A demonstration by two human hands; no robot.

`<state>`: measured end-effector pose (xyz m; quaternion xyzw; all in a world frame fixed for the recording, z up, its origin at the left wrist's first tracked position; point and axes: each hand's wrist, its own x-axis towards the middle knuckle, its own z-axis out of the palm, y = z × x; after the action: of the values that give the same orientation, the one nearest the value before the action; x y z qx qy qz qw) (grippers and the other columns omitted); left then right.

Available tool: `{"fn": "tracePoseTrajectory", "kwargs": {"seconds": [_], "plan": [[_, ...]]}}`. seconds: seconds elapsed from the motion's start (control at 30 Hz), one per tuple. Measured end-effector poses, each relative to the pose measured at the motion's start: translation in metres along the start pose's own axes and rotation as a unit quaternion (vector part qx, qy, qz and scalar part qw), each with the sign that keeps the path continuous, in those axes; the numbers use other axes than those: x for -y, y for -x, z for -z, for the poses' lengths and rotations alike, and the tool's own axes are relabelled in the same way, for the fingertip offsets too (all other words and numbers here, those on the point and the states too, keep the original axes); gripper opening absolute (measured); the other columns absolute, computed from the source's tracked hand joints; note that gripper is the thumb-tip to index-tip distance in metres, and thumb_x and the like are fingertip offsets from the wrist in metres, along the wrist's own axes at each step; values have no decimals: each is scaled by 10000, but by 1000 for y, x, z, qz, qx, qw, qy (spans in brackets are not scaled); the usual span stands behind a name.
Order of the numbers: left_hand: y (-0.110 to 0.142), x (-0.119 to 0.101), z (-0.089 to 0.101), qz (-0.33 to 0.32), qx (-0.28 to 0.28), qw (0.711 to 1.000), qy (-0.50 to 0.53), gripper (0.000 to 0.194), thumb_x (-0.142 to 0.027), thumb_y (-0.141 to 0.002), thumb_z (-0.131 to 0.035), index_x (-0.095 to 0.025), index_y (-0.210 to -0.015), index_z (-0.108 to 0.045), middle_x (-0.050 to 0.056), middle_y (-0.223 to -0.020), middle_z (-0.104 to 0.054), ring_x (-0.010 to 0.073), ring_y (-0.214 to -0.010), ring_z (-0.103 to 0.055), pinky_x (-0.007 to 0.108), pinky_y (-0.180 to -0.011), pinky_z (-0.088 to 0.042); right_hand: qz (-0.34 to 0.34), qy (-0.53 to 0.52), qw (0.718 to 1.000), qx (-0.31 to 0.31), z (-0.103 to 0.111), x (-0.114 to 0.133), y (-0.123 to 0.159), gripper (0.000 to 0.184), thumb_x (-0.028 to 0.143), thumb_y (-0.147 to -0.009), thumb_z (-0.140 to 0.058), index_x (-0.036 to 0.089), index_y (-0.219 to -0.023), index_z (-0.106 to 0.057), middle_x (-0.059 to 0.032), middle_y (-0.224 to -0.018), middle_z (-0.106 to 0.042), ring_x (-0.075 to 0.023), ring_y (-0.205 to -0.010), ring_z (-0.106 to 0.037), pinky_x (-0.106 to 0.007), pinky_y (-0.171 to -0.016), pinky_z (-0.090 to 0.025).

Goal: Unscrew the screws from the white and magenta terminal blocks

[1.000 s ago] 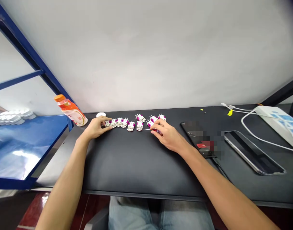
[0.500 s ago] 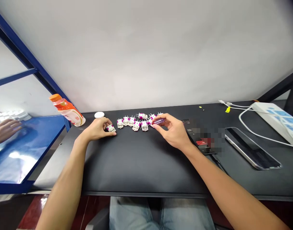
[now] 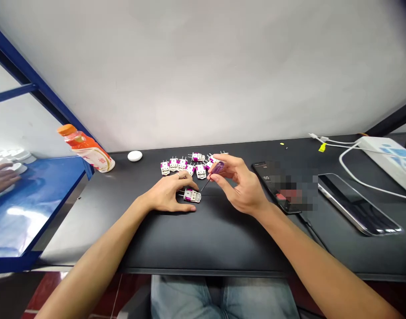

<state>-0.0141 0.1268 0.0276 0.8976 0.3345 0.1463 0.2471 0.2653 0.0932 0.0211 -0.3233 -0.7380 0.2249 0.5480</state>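
- Left hand point(image 3: 173, 194): fingers and thumb set narrowly either side of the plug point(image 3: 193, 195); whether they grip it firmly I cannot tell.
- Right hand point(image 3: 238, 181): fingers pinching the screwdriver point(image 3: 218, 167) beyond and right of the plug, its shaft slanting down toward the plug's right end; tip contact unclear.
- To work well, I'd brace the plug flat on the surface point(image 3: 189, 239), stand the shaft steeper and seat its tip before turning.
- The plug lies between left thumb and fingers, prongs toward that palm.
- Beyond the plug: loose plugs point(image 3: 201, 171).
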Motion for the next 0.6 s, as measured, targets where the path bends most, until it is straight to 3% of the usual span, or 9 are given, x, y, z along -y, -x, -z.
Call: {"fn": "tracePoseTrajectory", "kwargs": {"seconds": [0.13, 0.6], "plan": [[0, 4, 4, -17, 11, 998, 60, 335, -447, -975, -863, -228, -1228, -843, 39, -1072, -779, 172, -850, -639, 309, -788, -489, 49, 13, 999, 18, -4, 1, 3, 444, 296, -1179, -703, 373, -1611, -636, -44, -1321, -856, -192, -1048, -885, -362, -989, -796], [-4, 5, -10, -39, -8, 995, 93, 355, -479, -948, -939, -230, -1192, -874, 37, -1063, -792, 149, -801, -591, 290, -744, -460, 104, 92, 989, 49, -1, 10, -2, 487, 181, -1154, -698, 351, -1609, -663, -20, -1199, -876, -194, -1006, -882, -335, -966, -781]]}}
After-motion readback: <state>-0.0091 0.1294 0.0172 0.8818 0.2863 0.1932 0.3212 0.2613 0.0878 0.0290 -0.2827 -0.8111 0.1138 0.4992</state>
